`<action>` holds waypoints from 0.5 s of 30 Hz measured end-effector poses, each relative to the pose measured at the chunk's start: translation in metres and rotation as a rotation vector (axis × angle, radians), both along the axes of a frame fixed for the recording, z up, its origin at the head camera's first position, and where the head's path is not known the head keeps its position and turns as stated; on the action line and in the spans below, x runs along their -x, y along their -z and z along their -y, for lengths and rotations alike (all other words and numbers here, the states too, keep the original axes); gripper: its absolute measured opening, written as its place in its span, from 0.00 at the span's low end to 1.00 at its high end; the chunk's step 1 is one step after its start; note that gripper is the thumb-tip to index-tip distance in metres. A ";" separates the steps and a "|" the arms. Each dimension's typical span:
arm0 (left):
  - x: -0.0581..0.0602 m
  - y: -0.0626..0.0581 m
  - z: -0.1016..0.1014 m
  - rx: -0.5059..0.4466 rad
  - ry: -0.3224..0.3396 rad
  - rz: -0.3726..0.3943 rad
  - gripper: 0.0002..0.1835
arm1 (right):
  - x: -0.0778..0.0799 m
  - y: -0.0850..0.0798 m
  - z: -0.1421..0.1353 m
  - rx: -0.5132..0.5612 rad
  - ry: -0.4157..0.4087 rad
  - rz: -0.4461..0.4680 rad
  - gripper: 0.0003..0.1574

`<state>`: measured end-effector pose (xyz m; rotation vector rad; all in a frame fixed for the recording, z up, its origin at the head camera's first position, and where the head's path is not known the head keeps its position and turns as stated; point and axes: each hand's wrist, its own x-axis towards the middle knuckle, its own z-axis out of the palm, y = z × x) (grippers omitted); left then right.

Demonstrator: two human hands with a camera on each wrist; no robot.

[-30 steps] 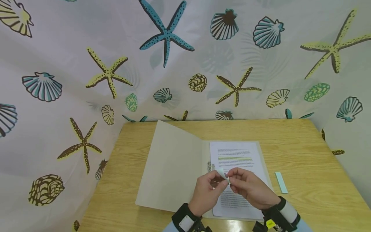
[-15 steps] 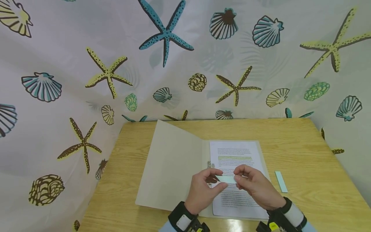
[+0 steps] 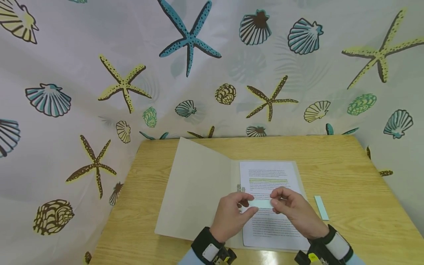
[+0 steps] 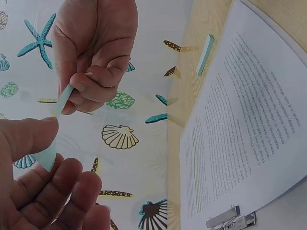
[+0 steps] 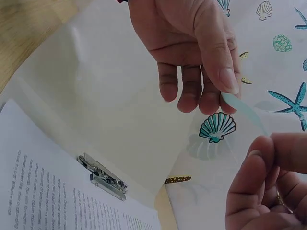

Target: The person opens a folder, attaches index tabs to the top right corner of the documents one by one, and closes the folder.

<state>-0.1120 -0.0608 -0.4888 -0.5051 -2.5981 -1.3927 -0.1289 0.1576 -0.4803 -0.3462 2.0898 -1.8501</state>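
A pale blue-green sticky note strip [image 3: 260, 204] is held between both hands, raised over a printed page [image 3: 268, 230]. My left hand [image 3: 230, 217] holds its left end between thumb and fingers, the other fingers loosely bent. At the opposite end, my right hand [image 3: 298, 211] pinches the strip between thumb and curled index finger. In the left wrist view the strip [image 4: 45, 155] bends slightly between the hands; the right wrist view shows its narrow curve [image 5: 247, 112] too. The page lies in an opened cream folder [image 3: 198, 195], with one highlighted line near the top.
A small pad of matching strips [image 3: 321, 208] lies on the wooden table [image 3: 357, 184] right of the folder. A metal clip [image 5: 103, 177] sits along the folder's fold. Behind the table hangs a curtain [image 3: 212, 81] printed with shells and starfish.
The strip was curled up between fingertips close together; now it is stretched nearly flat. My hands have drawn apart, the right moving rightward and the left slightly leftward.
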 end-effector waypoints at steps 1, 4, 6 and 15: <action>0.000 -0.001 -0.001 0.029 0.000 -0.015 0.13 | 0.000 0.000 0.000 -0.010 0.004 0.003 0.17; 0.002 -0.005 -0.004 0.123 -0.001 -0.073 0.13 | 0.002 0.000 0.000 -0.062 0.007 -0.007 0.17; 0.004 -0.007 -0.009 0.196 0.000 -0.121 0.13 | 0.003 0.000 0.000 -0.123 0.008 -0.046 0.18; 0.026 -0.014 -0.029 0.368 0.004 -0.259 0.22 | 0.024 0.000 -0.006 -0.328 0.064 -0.158 0.17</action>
